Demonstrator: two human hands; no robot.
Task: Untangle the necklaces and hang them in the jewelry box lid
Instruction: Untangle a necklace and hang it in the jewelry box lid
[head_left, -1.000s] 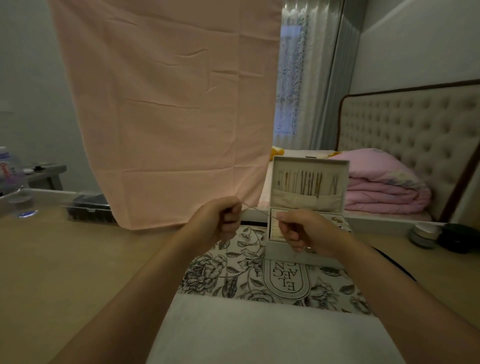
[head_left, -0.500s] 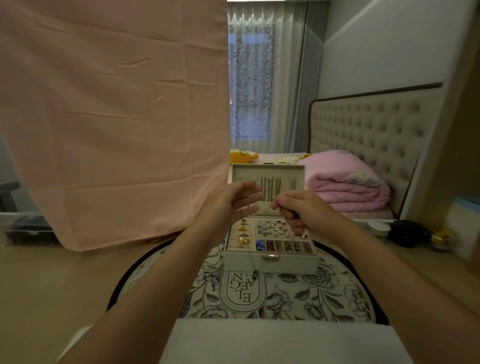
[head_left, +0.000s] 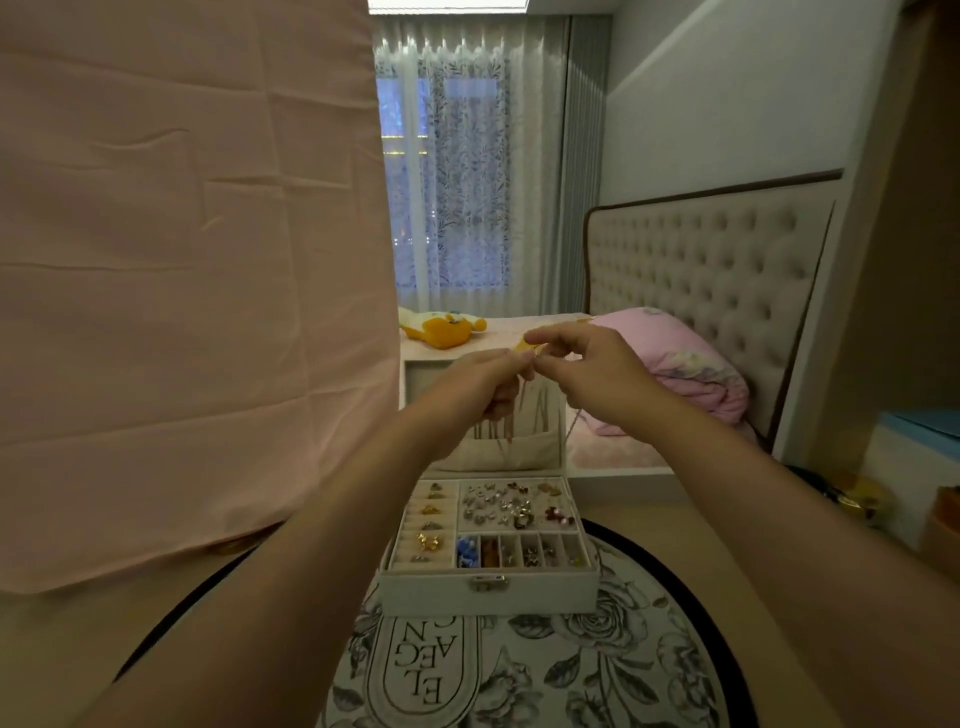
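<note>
Fingers of left hand (head_left: 480, 387) and right hand (head_left: 597, 382) pinch necklace (head_left: 573, 428), chain dangling below

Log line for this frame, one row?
left hand: pinches necklace | right hand: pinches necklace | jewelry box: open, lid upright | step: untangling

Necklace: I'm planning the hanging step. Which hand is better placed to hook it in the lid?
Probably right: the necklace dangles below the right hand, raised before the lid; the left hand only pinches alongside.
</note>
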